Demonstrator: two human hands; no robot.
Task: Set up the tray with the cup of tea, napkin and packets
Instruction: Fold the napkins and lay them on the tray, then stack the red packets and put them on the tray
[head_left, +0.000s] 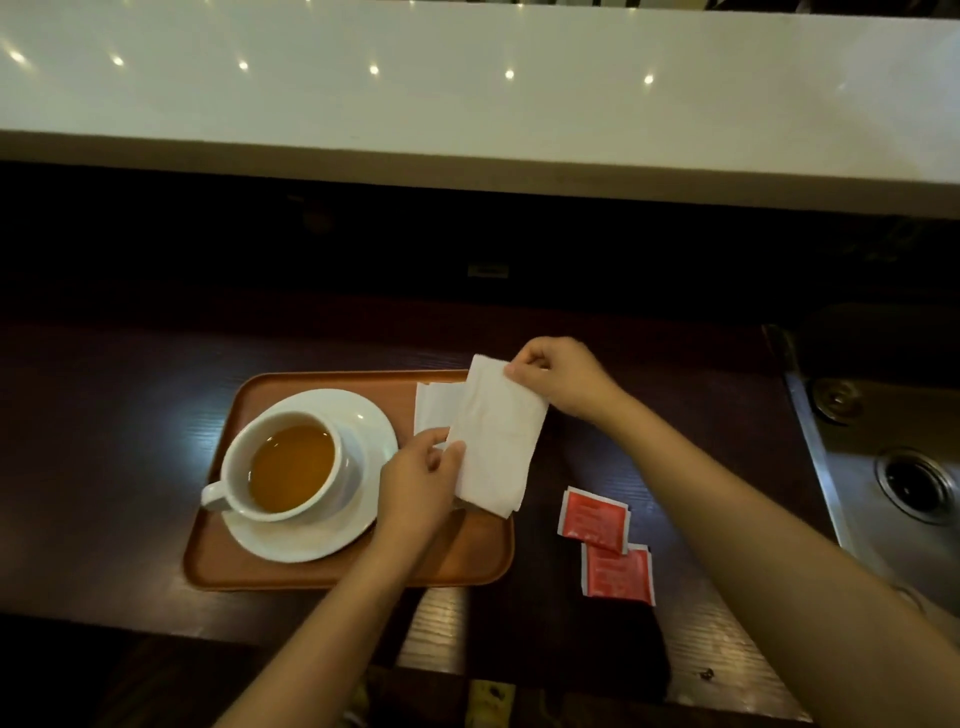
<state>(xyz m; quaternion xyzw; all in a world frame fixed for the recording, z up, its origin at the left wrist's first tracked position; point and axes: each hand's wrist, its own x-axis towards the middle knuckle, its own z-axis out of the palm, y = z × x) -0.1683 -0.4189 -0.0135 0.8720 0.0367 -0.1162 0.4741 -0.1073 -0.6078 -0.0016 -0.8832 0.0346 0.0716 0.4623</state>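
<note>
1. Head view: both hands grip the white napkin (493, 441) over the right end of the brown tray (332, 574); left hand (418, 483) pinches its near-left edge, right hand (563, 376) its far corner.
2. The napkin's long axis runs far to near, just right of the cup of tea (291, 467) on its saucer (311, 540).
3. Two red packets (605, 545) lie on the tabletop (104, 441) off the tray's right edge, nearer the right hand.
</note>
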